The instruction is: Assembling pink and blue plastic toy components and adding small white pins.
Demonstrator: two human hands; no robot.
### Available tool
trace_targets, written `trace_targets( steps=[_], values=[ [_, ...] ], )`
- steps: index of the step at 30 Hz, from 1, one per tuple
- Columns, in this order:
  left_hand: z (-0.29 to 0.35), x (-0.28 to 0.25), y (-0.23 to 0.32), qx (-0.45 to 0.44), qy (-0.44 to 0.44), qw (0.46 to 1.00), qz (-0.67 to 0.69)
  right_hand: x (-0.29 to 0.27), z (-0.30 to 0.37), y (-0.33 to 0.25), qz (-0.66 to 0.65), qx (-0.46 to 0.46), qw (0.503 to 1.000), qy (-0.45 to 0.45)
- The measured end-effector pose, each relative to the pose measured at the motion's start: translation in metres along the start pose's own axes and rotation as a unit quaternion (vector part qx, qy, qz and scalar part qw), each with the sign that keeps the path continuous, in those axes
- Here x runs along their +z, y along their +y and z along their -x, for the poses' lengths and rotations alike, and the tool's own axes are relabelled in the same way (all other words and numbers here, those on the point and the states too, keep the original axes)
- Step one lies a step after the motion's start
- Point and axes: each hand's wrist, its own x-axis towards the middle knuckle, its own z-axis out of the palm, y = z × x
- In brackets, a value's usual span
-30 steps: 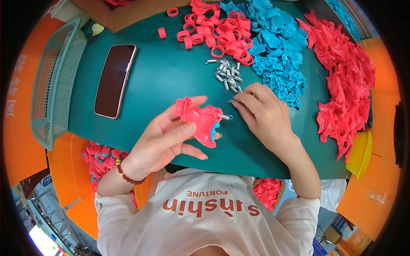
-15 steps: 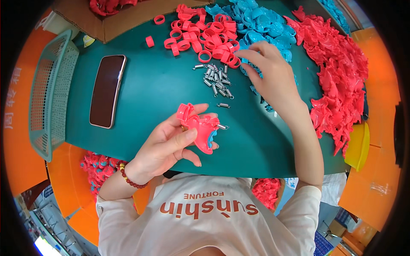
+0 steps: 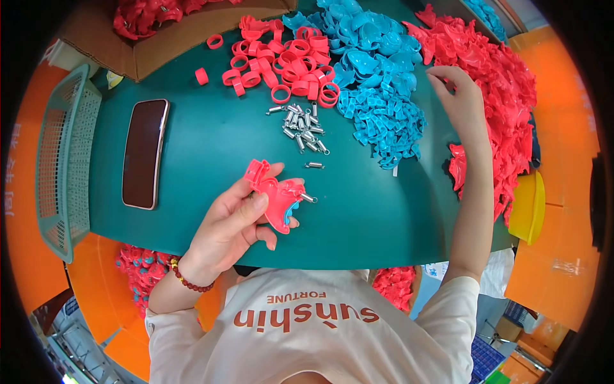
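a person's left hand [image 3: 233, 224] pinches a red plastic piece [image 3: 276, 195] between thumb and fingers above the near edge of the green worktop [image 3: 211, 147], a small metal spring [image 3: 308, 198] jutting from the piece's right side. the right hand [image 3: 462, 96] reaches to the far right, fingers curled loosely onto the heap of red parts [image 3: 499, 83]. loose springs [image 3: 302, 125], red rings [image 3: 281, 61] and blue parts [image 3: 380, 83] lie further off.
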Motion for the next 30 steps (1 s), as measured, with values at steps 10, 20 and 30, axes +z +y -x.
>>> trace_targets(
  steps=[10,20,30],
  values=[
    [0.001,0.008,0.000,0.009,0.016,1.000,-0.025,0.006,0.035,-0.059,-0.075,-0.070,0.992,-0.078],
    [0.001,0.014,-0.001,0.032,-0.007,0.998,-0.059,0.017,0.028,-0.066,0.000,-0.139,0.987,-0.080],
    [0.001,0.010,-0.002,0.043,-0.045,0.996,-0.057,0.033,0.080,-0.111,-0.148,-0.210,0.961,-0.107]
  ],
)
